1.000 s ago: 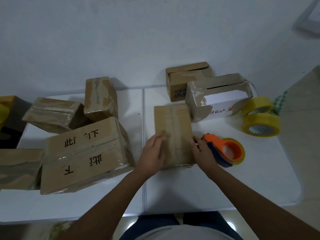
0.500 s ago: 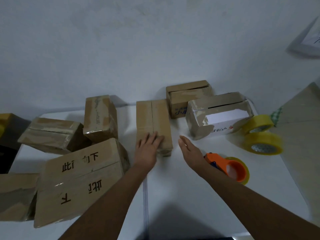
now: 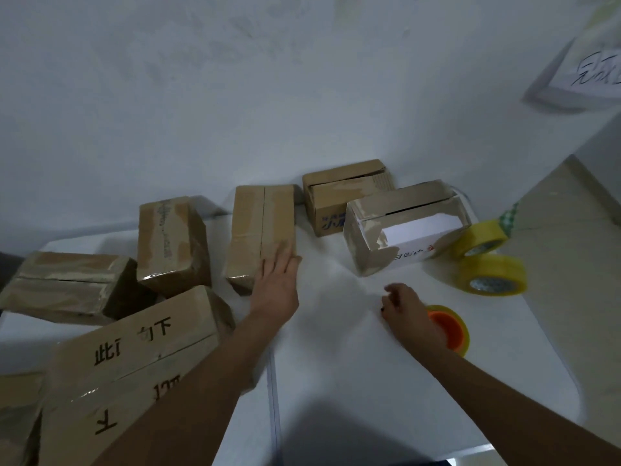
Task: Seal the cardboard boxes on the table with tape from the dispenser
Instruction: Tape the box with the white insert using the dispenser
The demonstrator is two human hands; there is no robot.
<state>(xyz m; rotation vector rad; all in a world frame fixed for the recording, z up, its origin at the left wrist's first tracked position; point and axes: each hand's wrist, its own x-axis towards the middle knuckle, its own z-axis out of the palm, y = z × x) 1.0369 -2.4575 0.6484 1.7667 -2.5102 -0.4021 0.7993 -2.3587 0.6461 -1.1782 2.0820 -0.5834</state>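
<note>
Right hand (image 3: 408,311) now curled over the dispenser (image 3: 448,326); grip not confirmed. Left hand (image 3: 279,280) flat, fingers straight, has shoved the box (image 3: 260,230) beyond the dispenser, toward the wall. Likely sealed; next box due on the desk (image 3: 336,381).

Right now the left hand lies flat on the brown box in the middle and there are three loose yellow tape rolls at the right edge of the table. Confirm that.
Not quite. The left hand does lie flat on the middle brown box, but the head view shows two loose yellow tape rolls at the right edge of the table, not three. The only other tape sits on the orange dispenser by the right hand.
</note>
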